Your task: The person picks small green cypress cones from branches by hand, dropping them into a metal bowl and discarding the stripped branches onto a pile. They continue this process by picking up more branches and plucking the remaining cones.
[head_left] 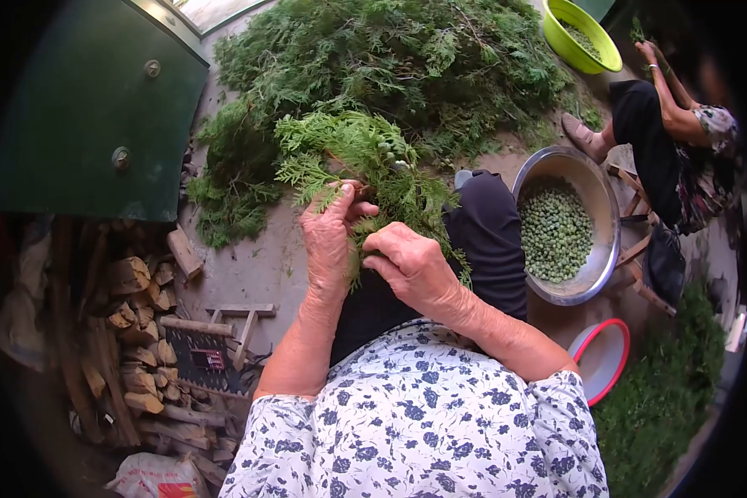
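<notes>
A leafy evergreen branch (353, 137) is held up above my lap, with a few pale cones among its sprays. My left hand (330, 236) grips it by its brown stem, thumb and fingers closed. Close beside it, my right hand (415, 264) is curled in a pinch against the lower foliage; what lies between its fingertips is hidden. To the right of my knee stands a wide metal basin (603, 249) holding a heap of small green cones (556, 232).
A large pile of cut evergreen branches (390, 62) spreads ahead. A yellow-green basin (610, 60) stands at the far right, near a seated person (681, 133) handling a sprig. A red-rimmed bowl (593, 365) is at right. Stacked firewood (145, 332) and a green cabinet (91, 108) are at left.
</notes>
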`<move>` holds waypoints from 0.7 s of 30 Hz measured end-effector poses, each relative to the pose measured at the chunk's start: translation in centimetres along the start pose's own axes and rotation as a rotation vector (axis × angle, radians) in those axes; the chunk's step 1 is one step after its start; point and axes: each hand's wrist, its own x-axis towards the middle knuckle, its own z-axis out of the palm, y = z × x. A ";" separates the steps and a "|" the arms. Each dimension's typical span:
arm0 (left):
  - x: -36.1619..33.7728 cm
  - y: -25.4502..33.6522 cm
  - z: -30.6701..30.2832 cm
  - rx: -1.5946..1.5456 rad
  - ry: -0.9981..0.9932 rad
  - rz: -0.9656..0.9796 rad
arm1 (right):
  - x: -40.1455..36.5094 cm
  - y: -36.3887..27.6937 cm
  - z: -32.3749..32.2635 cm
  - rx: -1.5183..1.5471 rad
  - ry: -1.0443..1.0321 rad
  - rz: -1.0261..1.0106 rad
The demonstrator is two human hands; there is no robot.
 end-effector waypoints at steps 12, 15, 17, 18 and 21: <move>-1.8 1.0 -2.6 0.305 -0.565 -0.143 | -1.9 -0.6 -1.2 -0.008 0.098 -0.027; -1.8 0.4 -2.1 0.174 -0.529 -0.237 | -1.7 -0.6 -1.3 -0.029 0.135 -0.087; -1.7 0.2 -1.8 0.044 -0.491 -0.331 | -1.5 -0.8 -1.3 -0.058 0.157 -0.125; -1.8 0.1 -1.6 -0.019 -0.471 -0.379 | -1.5 -1.0 -1.4 -0.059 0.162 -0.123; -1.6 0.2 -1.1 -0.058 -0.476 -0.459 | -1.3 -1.5 -2.2 0.108 0.246 0.092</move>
